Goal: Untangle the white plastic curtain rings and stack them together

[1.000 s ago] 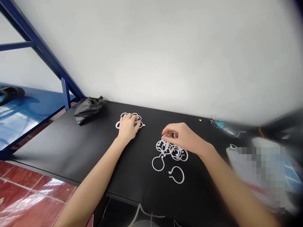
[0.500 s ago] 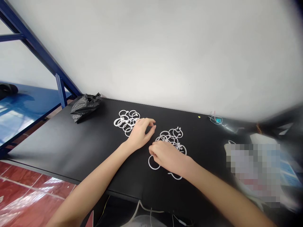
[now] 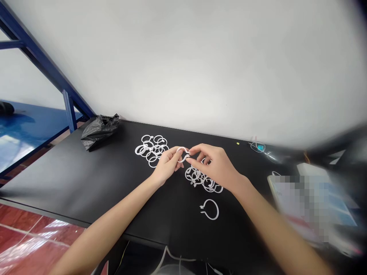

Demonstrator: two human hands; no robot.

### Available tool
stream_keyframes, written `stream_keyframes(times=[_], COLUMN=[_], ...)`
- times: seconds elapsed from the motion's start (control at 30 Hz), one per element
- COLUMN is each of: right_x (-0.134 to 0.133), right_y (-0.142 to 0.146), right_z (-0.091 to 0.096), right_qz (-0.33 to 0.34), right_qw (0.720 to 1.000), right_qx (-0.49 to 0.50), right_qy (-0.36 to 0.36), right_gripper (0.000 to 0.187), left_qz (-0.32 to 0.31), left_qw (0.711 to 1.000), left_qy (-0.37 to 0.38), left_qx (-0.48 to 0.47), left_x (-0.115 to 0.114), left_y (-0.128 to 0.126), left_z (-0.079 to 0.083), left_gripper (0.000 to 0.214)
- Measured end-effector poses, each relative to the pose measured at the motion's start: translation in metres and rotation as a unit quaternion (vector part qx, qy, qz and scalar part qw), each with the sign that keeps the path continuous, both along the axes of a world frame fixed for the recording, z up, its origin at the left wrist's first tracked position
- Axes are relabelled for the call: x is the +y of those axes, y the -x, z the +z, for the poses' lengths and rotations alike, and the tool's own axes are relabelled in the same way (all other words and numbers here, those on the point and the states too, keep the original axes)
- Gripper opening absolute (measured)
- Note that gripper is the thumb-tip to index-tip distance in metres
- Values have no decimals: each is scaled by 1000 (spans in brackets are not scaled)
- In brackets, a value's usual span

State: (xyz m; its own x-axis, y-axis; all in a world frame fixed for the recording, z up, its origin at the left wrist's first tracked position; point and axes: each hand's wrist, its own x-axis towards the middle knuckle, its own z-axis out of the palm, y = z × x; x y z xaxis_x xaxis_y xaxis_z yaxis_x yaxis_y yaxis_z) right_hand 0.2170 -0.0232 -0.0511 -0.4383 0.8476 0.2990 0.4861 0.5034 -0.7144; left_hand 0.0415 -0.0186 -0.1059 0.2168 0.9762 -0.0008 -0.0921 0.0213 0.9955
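Between both hands is a white open ring, like a shower curtain ring, its two clasp ends apart and pointing right. My left hand pinches its left side between thumb and fingers. At the clasp ends, my right hand grips with thumb and forefinger. A heap of similar white rings lies left of my left hand. Another heap of white rings lies under and in front of my right hand, partly covered by it. One loose open ring rests nearer to me, apart from that heap.
A crumpled black plastic bag sits at the back left of the black table. Glasses-like clear item and a small yellow bit lie near the wall. Blurred packaging is on the right. Blue metal framing stands at left.
My right hand has risen from the right heap to the ring now held between both hands. My left hand has closed on that ring. The rings nearest me lie differently.
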Motion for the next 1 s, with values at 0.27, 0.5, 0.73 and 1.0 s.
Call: stream_keyframes(times=[0.27, 0.5, 0.73, 1.0], right_x=[-3, -16, -13, 5], right_y=[8, 22, 19, -4], right_z=[-12, -19, -16, -1], right_qz=[22, 50, 28, -72], right_qw=[992, 983, 993, 992], right_qx=[69, 110, 110, 100], right_qy=[-107, -135, -35, 10], right_gripper=[8, 13, 23, 25], left_qz=[-4, 130, 115, 222], left_qw=[999, 897, 870, 773], left_qy=[-49, -376, -392, -270], left_qx=[-7, 194, 275, 530], left_x=[-6, -14, -5, 35], left_y=[2, 10, 20, 65], left_z=[6, -6, -2, -3], left_gripper=[38, 45, 40, 39])
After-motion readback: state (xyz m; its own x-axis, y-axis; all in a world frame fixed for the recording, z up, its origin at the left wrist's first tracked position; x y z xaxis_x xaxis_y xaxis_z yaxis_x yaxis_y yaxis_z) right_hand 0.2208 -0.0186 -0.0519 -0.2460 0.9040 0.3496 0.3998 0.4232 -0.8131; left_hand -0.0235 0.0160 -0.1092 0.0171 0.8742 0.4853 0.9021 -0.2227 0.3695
